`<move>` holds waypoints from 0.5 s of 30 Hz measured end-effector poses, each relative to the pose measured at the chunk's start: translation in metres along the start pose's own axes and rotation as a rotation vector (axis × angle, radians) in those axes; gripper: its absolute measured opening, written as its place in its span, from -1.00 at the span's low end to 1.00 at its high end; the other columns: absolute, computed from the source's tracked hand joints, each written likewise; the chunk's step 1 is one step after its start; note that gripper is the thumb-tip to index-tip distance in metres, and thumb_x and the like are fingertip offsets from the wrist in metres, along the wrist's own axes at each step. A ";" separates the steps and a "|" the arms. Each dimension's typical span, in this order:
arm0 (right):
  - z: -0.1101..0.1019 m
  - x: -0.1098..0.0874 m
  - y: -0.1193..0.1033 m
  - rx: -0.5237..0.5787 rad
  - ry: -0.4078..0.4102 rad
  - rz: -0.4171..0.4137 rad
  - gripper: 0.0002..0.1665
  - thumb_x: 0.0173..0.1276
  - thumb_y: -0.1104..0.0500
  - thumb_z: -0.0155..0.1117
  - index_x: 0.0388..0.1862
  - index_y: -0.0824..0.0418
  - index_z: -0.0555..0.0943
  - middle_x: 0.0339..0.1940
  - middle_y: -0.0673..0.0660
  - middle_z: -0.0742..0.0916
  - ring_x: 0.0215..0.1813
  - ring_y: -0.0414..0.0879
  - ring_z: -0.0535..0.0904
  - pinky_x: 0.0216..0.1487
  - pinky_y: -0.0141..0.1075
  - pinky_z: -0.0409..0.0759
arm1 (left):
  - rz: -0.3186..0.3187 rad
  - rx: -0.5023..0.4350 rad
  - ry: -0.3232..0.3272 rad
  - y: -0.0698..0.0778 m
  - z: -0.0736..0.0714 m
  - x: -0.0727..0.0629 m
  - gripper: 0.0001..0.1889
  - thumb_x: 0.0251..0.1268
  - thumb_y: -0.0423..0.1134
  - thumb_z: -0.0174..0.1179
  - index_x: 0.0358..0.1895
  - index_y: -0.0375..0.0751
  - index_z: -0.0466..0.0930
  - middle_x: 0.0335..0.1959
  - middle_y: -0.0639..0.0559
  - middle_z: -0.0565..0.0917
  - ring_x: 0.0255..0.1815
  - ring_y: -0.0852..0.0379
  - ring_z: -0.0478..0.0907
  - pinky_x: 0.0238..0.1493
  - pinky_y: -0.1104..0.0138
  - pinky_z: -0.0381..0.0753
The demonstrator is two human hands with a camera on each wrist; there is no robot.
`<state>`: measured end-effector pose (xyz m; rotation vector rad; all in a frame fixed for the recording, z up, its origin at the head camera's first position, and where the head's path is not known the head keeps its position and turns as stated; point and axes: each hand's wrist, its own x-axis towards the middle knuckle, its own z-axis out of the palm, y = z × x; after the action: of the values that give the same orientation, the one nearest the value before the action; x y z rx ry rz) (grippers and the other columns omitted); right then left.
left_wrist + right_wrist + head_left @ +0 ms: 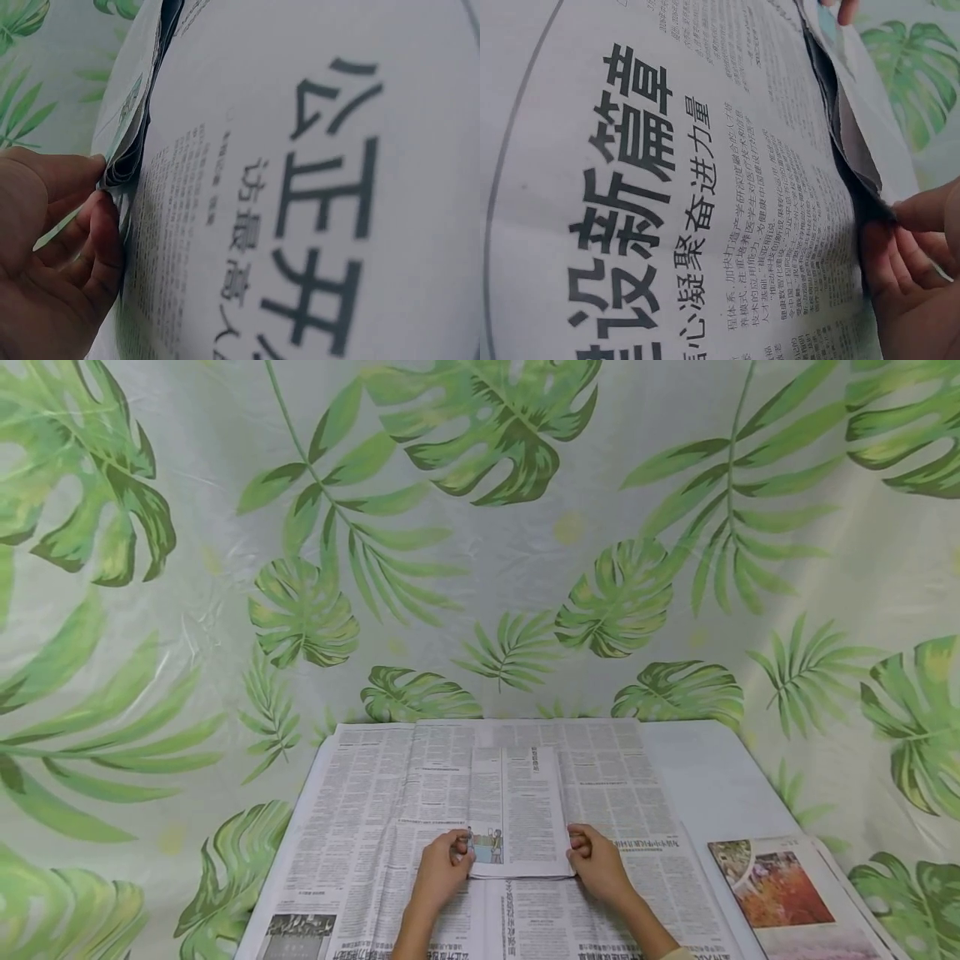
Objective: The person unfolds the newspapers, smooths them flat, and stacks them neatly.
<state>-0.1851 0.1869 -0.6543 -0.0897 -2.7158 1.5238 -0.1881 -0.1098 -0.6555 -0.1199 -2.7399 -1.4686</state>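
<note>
Folded oblong packet of grey-white printed newsprint [528, 810] lies btwn the two hands, most of it stretching away beyond the grip. From where I stand, that's the relation that counts: long axis runs away from the person, so only the near end is held, one hand per side, both abt equally close. Bare left hand [442, 870] pinches the near left corner, thumb vs. fingers; bare right hand [600, 867] pinches the near right corner likewise. Far end's unheld. Beneath the packet & out past both hands: spread sheets of grey-white printed newspaper [360, 827]. Right of the R hand, well apart: glossy booklet w/ a red-orange photo [791, 893].

Head view gives mainly the top face, incl. a small blue-green printed cartoon [488, 847] beside the L hand; can't count layers there. Left wrist cam shows tight rounded folds, stacked, right at the thumb. Right wrist cam shows the near edge gaping btwn the grips, layers standing apart, plus a bit of the other hand; L cam has no R hand in it.
</note>
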 end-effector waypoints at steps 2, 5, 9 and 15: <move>0.000 0.000 0.001 0.025 -0.006 0.027 -0.48 0.35 0.40 0.31 0.30 0.34 0.55 -0.20 0.10 0.68 -0.34 -0.23 0.54 -0.43 -0.42 0.53 | 0.002 0.012 0.014 0.001 0.002 -0.001 -0.65 0.26 -0.35 0.38 0.12 -0.20 0.69 -0.29 0.10 0.61 -0.49 0.31 0.44 -0.45 0.45 0.49; 0.001 0.001 0.002 0.069 -0.022 0.079 -0.47 0.38 0.36 0.30 0.33 0.30 0.53 -0.12 0.14 0.72 -0.26 -0.17 0.63 -0.36 -0.40 0.59 | 0.006 0.056 0.037 0.004 0.006 -0.003 -0.66 0.24 -0.36 0.39 0.10 -0.18 0.70 -0.33 0.12 0.57 -0.49 0.31 0.38 -0.47 0.46 0.43; 0.000 0.001 0.005 0.145 -0.041 0.158 -0.44 0.40 0.35 0.26 0.38 0.28 0.49 0.03 0.24 0.76 -0.04 -0.02 0.74 -0.18 -0.31 0.70 | 0.018 0.091 0.034 0.011 0.011 -0.004 -0.66 0.18 -0.37 0.39 0.06 -0.19 0.72 -0.40 0.15 0.55 -0.51 0.30 0.33 -0.50 0.45 0.40; 0.000 0.003 0.006 0.235 -0.056 0.196 -0.40 0.35 0.44 0.20 0.39 0.38 0.45 0.07 0.34 0.78 0.02 0.08 0.78 -0.12 -0.25 0.75 | 0.048 0.057 -0.052 0.018 0.021 -0.004 -0.64 0.17 -0.37 0.39 0.07 -0.18 0.72 -0.38 0.21 0.61 -0.58 0.34 0.36 -0.58 0.44 0.42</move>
<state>-0.1880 0.1902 -0.6600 -0.3210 -2.6107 1.9135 -0.1820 -0.0823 -0.6521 -0.2240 -2.7960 -1.3937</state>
